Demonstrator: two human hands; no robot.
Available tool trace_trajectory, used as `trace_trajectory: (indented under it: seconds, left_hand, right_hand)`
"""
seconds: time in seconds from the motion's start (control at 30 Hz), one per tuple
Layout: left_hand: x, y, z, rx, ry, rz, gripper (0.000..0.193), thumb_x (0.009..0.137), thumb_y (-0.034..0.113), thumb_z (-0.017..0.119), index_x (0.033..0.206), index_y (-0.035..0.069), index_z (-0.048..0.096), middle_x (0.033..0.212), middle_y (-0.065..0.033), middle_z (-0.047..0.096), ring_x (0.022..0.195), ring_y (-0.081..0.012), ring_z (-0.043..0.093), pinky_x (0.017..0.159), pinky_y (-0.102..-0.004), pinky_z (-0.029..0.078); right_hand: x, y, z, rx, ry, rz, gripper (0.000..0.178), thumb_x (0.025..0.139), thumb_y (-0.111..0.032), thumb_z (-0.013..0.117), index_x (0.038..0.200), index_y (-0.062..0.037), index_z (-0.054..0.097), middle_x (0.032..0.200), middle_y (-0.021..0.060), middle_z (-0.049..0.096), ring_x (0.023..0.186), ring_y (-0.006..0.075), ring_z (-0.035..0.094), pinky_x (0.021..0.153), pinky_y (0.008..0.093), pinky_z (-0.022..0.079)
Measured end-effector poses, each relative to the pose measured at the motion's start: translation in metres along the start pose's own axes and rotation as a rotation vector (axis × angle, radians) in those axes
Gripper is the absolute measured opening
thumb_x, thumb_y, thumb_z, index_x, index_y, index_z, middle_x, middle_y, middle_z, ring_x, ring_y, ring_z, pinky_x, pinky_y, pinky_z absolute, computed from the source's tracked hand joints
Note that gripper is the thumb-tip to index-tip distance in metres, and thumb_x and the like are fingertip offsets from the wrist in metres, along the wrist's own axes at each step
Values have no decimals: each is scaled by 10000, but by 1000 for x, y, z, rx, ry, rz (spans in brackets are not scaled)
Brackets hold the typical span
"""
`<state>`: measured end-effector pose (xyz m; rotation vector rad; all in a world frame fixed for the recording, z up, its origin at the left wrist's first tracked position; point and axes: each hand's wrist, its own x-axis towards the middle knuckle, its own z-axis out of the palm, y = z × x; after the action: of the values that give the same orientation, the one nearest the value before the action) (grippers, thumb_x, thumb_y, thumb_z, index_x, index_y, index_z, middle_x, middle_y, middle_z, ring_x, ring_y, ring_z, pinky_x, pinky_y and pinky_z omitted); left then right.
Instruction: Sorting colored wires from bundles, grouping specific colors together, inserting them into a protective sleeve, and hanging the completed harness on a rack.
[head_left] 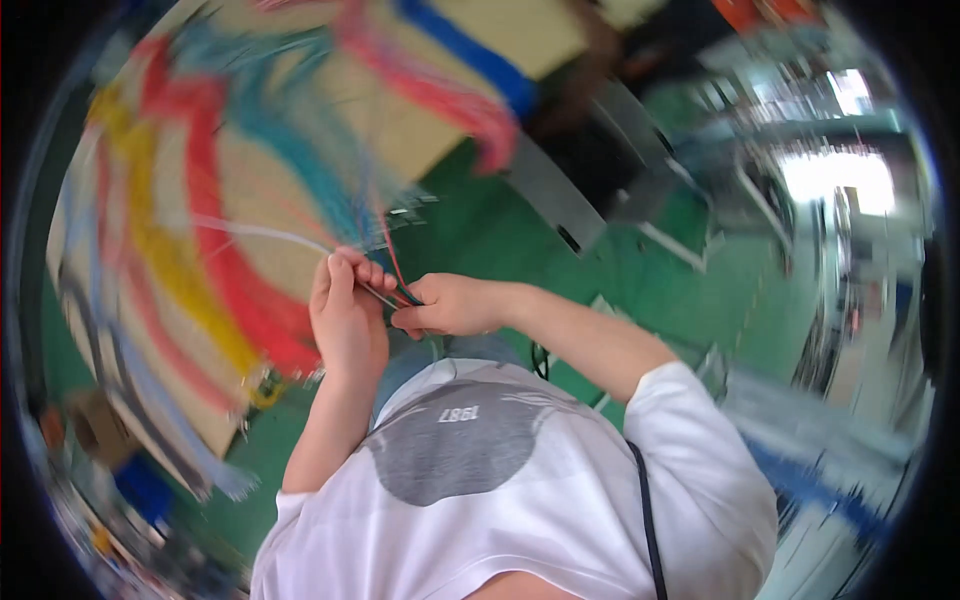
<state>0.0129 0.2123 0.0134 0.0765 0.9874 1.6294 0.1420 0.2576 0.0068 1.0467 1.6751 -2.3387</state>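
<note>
In front of my body my two hands hold thin wires close together. My left hand [350,312] has its thumb and fingers closed on a white wire [285,236], which runs off over the table to the left. My right hand [452,304] is closed on the ends of several wires, among them a red wire [393,258] that rises toward the table and a dark green one. The short stretch of wires between the two hands is partly hidden by my fingers. Nearest to my left hand on the table are a teal wire bundle [300,160] and a red wire bundle [215,215].
The beige table [270,190] carries further wire bundles: yellow [160,240], pink [430,85], blue [470,55] and light blue. A grey metal frame [560,195] stands ahead to the right on the green floor [740,310]. A cardboard box [100,425] lies at lower left. Much is motion-blurred.
</note>
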Motion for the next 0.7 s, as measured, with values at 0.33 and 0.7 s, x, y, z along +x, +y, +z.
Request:
trace_trajectory:
  seconds: [0.33, 0.7]
  left_hand:
    - [-62, -72, 174, 1434, -1448, 798, 385, 664, 43, 627, 1024, 12, 496, 850, -147, 558, 792, -276, 548, 728, -346, 432]
    - [-9, -123, 252, 1516, -1821, -949, 170, 859, 186, 434, 941, 40, 460, 601, 51, 371, 501, -21, 332, 418, -177, 269]
  right_hand:
    - [-254, 53, -90, -523, 344, 196, 311, 798, -278, 445, 723, 5, 552, 651, 121, 556, 632, 252, 536, 593, 356, 408]
    - [-272, 13, -90, -641, 684, 273, 195, 759, -189, 520, 749, 4, 548, 730, 185, 573, 734, 329, 557, 630, 400, 443]
